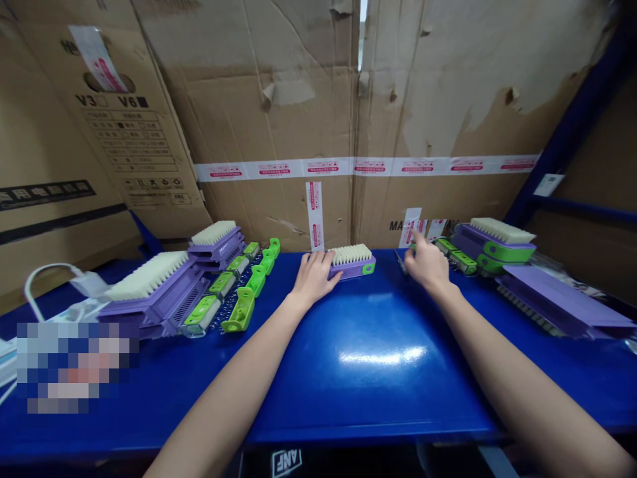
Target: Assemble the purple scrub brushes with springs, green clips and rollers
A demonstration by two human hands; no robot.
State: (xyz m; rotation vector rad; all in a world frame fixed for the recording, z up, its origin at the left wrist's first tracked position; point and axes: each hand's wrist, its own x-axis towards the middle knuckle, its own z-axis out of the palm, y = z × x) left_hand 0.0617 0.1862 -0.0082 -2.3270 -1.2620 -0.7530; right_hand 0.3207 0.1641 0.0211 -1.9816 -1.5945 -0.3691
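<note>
Well left of the fingers of the left hand (312, 277), cream-bristled purple brushes (158, 296) stand by bright green brackets (243, 311). That hand holds the left end of a purple-and-green brush (354, 256) between thumb and fingers. Farther right, the right hand (428, 264) curls beside a thin dark piece (401, 262); whether its fingers grip anything, I cannot tell. Just right of them lie green-topped blocks (462, 261).

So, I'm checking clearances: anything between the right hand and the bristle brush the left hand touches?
Only a thin dark item beside the right hand, possibly held; past it, blue tabletop shows up to the bristle brush.
</note>
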